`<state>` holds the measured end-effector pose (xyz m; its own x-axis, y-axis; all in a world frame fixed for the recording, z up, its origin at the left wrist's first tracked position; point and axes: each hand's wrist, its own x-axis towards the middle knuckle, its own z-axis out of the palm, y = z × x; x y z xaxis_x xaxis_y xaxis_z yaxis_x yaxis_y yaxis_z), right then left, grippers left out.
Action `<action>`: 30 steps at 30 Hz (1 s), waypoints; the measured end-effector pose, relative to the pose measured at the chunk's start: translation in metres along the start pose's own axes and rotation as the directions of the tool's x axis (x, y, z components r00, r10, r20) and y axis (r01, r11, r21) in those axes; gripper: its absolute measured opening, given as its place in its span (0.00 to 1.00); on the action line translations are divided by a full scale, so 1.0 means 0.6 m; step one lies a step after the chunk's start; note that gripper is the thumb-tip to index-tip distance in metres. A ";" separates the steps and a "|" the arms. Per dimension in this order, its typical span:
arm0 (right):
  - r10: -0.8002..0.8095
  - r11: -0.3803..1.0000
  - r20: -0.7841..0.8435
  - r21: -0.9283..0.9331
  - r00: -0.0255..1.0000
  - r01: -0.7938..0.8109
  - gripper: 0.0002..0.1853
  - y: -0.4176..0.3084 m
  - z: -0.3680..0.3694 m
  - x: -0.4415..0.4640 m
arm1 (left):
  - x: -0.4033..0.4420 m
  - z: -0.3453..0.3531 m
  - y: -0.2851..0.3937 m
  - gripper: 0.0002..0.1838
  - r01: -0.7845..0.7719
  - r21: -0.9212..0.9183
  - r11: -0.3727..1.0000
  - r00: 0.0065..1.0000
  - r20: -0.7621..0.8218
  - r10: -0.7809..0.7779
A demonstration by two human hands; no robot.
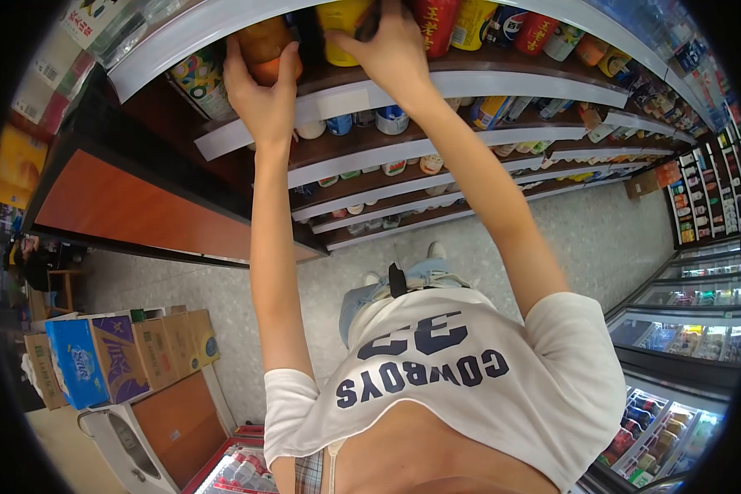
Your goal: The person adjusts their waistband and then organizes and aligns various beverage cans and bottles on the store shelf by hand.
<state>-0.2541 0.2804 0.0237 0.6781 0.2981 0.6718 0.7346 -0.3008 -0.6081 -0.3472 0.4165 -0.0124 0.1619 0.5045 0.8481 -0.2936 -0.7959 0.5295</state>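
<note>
Left hand (262, 95): fingers wrapped around orange, rounded container (267, 51), gripping it. Right hand (393, 51): thumb against smooth yellow cylindrical can (336, 34); other fingers cut off at the edge, can't tell if gripping. Both items at far dark-brown shelf (477, 66), smooth pale edge strip (510, 86). Glossy red can (438, 25) just right, patterned can (199, 86) left.

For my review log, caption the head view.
Left hand around an orange container, right hand at a yellow container, on a shelf.
</note>
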 end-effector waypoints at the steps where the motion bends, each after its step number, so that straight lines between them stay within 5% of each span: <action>1: 0.024 0.999 -0.043 -0.031 0.999 -0.025 0.36 -0.005 -0.005 -0.009 | 0.001 0.000 0.000 0.42 -0.019 0.033 0.999 1.000 0.016 0.019; 5: -0.085 0.994 -0.301 0.044 0.950 0.102 0.18 -0.006 0.017 -0.038 | -0.003 -0.007 -0.002 0.42 -0.180 0.232 0.956 0.984 0.059 0.171; 9: -0.259 0.940 -0.213 -0.281 0.942 0.195 0.12 0.008 0.027 -0.039 | -0.009 -0.002 -0.003 0.42 -0.228 0.331 0.916 0.974 0.057 0.222; 16: 0.017 0.864 0.115 -0.502 0.993 0.043 0.19 0.034 0.040 0.012 | -0.013 0.002 -0.006 0.43 -0.263 0.425 0.866 0.962 0.050 0.268; 22: -0.218 0.932 -0.010 -0.298 0.976 0.205 0.27 0.059 0.081 0.061 | -0.015 0.005 -0.007 0.43 -0.278 0.446 0.851 0.956 0.042 0.290; 25: -0.094 0.964 0.032 -0.248 0.995 0.099 0.33 0.042 0.101 0.080 | -0.016 0.006 -0.010 0.43 -0.290 0.451 0.844 0.951 0.040 0.305; 30: -0.147 0.967 0.059 -0.201 0.987 0.156 0.31 0.030 0.074 0.073 | -0.017 0.004 -0.008 0.42 -0.285 0.445 0.849 0.954 0.047 0.295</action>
<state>-0.2103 0.3283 0.0233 0.5629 0.3916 0.7279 0.8120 -0.4267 -0.3983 -0.3454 0.4145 -0.0239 0.1124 0.2307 0.9665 0.1234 -0.9684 0.2168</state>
